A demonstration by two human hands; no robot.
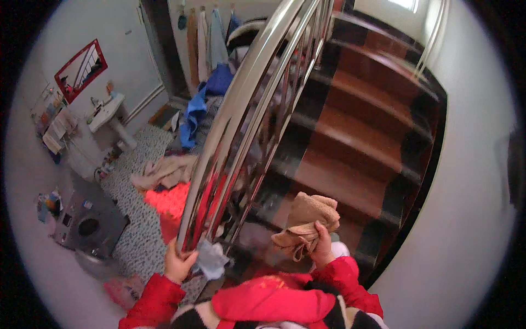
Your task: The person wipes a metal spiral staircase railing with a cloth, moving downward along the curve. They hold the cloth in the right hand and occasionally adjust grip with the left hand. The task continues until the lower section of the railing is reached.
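My left hand [178, 261] grips the lower end of the shiny metal handrail [224, 127], its thumb and fingers wrapped around the rail. In my right hand [324, 246] is a folded brown cloth [314, 211], held over the stairs with a thin loop hanging from its lower edge. Beside my left hand, a light grey-blue cloth [211, 260] hangs by the foot of the railing. Both of my sleeves are red. Below the cloth, the lower steps are partly hidden by my body.
Red-brown and black polished stairs [353, 135] curve upward ahead, with a pale wall [464, 197] to the right. Clothes [170, 199] and a blue cloth [195, 115] lie heaped left of the railing. Further left are a washbasin [107, 112], a red-framed mirror [81, 70] and a grey washing machine [88, 218].
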